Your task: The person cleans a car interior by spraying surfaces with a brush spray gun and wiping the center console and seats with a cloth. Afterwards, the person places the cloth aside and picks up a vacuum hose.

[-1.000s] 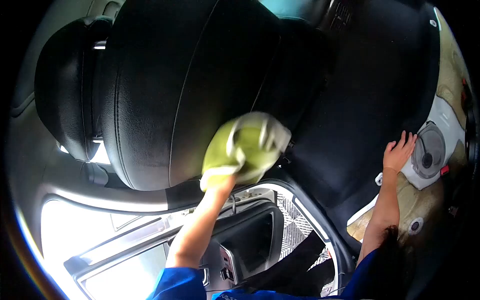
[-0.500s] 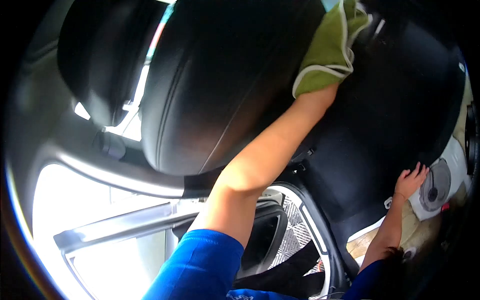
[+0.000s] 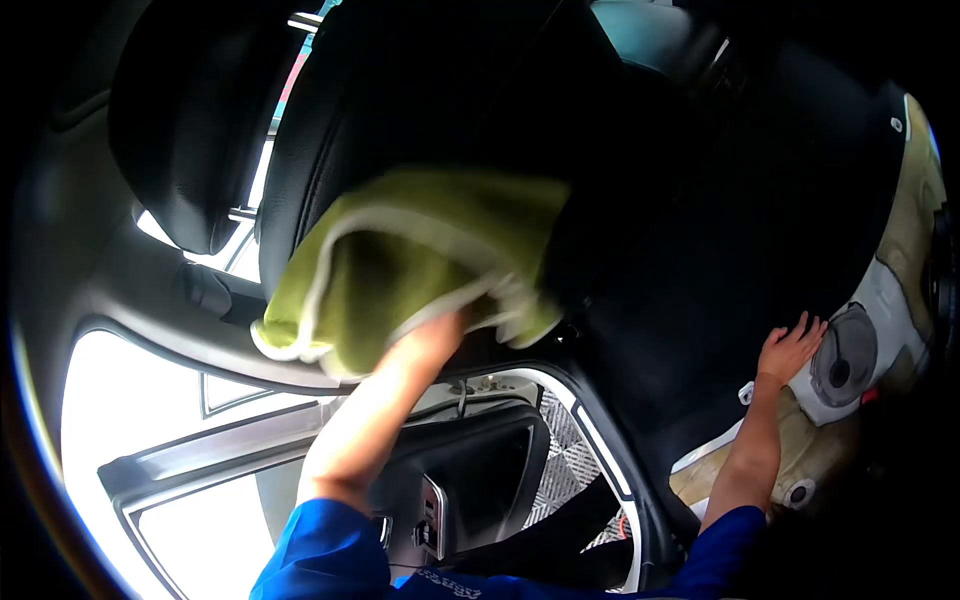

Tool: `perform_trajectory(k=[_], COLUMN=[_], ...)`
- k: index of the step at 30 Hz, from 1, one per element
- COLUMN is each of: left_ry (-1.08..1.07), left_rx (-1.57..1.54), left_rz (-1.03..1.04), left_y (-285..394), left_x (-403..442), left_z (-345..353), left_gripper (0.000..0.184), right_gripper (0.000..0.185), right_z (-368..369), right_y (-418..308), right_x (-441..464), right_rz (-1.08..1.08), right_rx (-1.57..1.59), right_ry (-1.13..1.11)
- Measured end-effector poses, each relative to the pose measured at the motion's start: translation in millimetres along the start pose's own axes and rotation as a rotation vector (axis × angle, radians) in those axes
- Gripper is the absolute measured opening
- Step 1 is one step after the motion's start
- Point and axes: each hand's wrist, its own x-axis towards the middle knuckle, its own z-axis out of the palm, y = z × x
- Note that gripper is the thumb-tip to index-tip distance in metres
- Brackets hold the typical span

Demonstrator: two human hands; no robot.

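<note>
A green cloth (image 3: 370,270) with a pale edge, blurred by motion, spreads in front of the lower part of a black leather car seat back (image 3: 300,190). My left hand (image 3: 440,335) grips this cloth, and its folds hide most of the fingers. Off to the right, my right hand (image 3: 792,350) holds nothing. Its fingers are stretched out at the edge of a dark surface (image 3: 690,330), near a round grey disc (image 3: 845,350) set in a white part.
A black headrest (image 3: 190,130) stands at the upper left. Below, a car door (image 3: 480,470) hangs open beside the door frame (image 3: 610,470), with patterned floor (image 3: 560,450) showing through the gap. Beige material (image 3: 800,450) lies at the lower right.
My left hand has swept the green cloth down and left, from the top right across the seat back. The cloth has fanned out. My right hand keeps its place by the grey disc.
</note>
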Motion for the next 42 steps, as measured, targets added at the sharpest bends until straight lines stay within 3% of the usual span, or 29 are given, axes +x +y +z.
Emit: perform_trajectory(k=[5,8,13,16,19,20,23,25,26,27,28,30,32,34,35,37,38,42], left_ry=[0.103,0.086,-0.037,-0.143,-0.154,-0.068,0.573,0.642,0.806,0.328,0.318,0.647,0.814,0.105,0.136,-0.037,-0.24,-0.051], left_rx=[0.022,0.013,-0.173,-0.301,-0.187,-0.104,0.25,0.175,0.233,0.187,0.197,0.365,0.439,-0.74,-0.722,-0.773,-0.826,-0.68], left_rz=[0.066,0.07,-0.007,-0.26,-0.493,-0.435,0.086,0.077,0.117,-0.085,-0.095,0.161,0.313,0.099,0.12,0.023,-0.098,0.143], left_y=[48,55,29,-3,-20,-19,6,26,43,70,80,90,105,122,119,107,102,83], left_x=[131,162,44,-42,-44,-25,84,154,192,223,244,276,266,216,187,144,130,98], left_z=[41,57,41,0,-53,-68,-107,-105,-99,-111,-85,-3,-6,-23,-16,-14,-25,5], left_gripper=[0.06,0.059,0.057,0.056,0.055,0.054,0.051,0.052,0.045,0.041,0.041,0.041,0.041,0.036,0.035,0.049,0.067,0.07], right_gripper=[0.044,0.043,0.043,0.044,0.045,0.044,0.044,0.044,0.045,0.045,0.045,0.045,0.045,0.045,0.045,0.045,0.045,0.046], right_z=[3,7,2,2,-6,-6,-2,-2,-1,-1,-3,0,0,1,0,-2,0,-6], right_y=[0,4,0,2,-3,-3,-2,-1,0,-1,-3,-1,2,2,3,2,2,0], right_x=[-3,-3,-3,-3,0,0,0,-1,-1,-1,0,1,-3,-1,-1,-1,-2,2], right_rz=[0.02,-0.006,0.015,0.006,0.052,0.052,0.071,0.067,0.068,0.065,0.064,0.052,0.069,0.047,0.065,0.066,0.067,0.07], right_rx=[-0.003,-0.013,-0.034,0.031,0.026,0.006,0.01,0.007,0.003,0.0,0.001,0.006,0.0,0.042,0.027,0.024,0.043,0.018], right_ry=[-0.024,0.003,-0.028,0.007,-0.063,-0.077,-0.099,-0.122,-0.108,-0.092,-0.082,-0.08,-0.085,-0.053,-0.056,-0.091,-0.069,-0.09])
